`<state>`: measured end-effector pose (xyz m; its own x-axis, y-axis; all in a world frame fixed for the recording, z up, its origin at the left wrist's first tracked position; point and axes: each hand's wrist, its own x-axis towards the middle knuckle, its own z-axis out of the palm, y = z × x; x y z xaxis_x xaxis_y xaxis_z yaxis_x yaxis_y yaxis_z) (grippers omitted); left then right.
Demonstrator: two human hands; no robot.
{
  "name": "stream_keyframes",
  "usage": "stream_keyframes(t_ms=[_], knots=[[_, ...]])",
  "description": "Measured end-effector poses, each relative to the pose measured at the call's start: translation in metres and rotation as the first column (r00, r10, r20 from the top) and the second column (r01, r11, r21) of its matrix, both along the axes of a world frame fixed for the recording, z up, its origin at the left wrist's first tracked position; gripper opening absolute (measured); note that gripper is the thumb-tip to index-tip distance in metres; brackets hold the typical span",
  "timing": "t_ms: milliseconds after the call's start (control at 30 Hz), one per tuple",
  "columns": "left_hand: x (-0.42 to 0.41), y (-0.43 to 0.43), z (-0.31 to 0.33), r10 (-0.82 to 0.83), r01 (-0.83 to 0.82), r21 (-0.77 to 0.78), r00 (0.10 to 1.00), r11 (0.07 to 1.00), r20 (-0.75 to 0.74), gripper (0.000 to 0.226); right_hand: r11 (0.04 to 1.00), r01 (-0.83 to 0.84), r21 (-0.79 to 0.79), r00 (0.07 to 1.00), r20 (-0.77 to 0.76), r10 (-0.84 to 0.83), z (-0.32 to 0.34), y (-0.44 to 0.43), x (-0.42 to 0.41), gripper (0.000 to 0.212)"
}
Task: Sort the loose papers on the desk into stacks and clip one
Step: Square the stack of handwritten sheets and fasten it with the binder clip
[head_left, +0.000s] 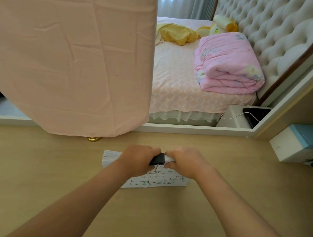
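Near the desk's back edge: we hold a black binder clip [158, 158] at a paper stack's white edge [169, 158].
Left hand [138, 159]: curled round the clip.
Right hand [186, 160]: pinches the white edge, touching the clip.
Written sheets [158, 182]: flat on the desk [42, 182] under our hands; whether they belong to the pinched stack, we cannot tell.
Done: gathering, we judge, as the papers lie together.
Left: seating the clip; its bite is hidden.

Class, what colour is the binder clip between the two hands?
The binder clip is black, with a silver wire handle; the head view shows it.
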<state>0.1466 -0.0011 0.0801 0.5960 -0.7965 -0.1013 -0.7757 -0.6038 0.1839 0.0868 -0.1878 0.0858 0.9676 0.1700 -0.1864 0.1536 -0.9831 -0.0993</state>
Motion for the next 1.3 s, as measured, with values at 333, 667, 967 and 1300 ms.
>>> stream_keyframes(t_ms=[333,667,967,1300], knots=[[0.019,0.03,0.02,0.221,-0.372,-0.202,0.823,0.906,-0.524,0.028,0.606,0.447,0.658,0.603,0.279,-0.747,-0.043,-0.016,-0.045,0.11],[-0.009,0.061,-0.021,0.183,-0.899,0.078,0.003,0.431,-0.983,0.022,-0.419,0.735,0.533,0.562,-0.825,-0.063,-0.084,0.018,-0.067,0.038],[-0.042,0.096,-0.108,0.435,-0.803,0.267,-0.01,0.533,-0.9,0.048,0.123,0.875,0.469,0.466,-0.744,-0.478,-0.121,0.049,-0.058,0.028],[-0.052,0.094,-0.119,0.438,-0.848,0.018,0.256,0.53,-0.862,0.045,0.302,0.834,0.462,0.539,-0.561,-0.628,-0.138,0.078,-0.071,0.094]])
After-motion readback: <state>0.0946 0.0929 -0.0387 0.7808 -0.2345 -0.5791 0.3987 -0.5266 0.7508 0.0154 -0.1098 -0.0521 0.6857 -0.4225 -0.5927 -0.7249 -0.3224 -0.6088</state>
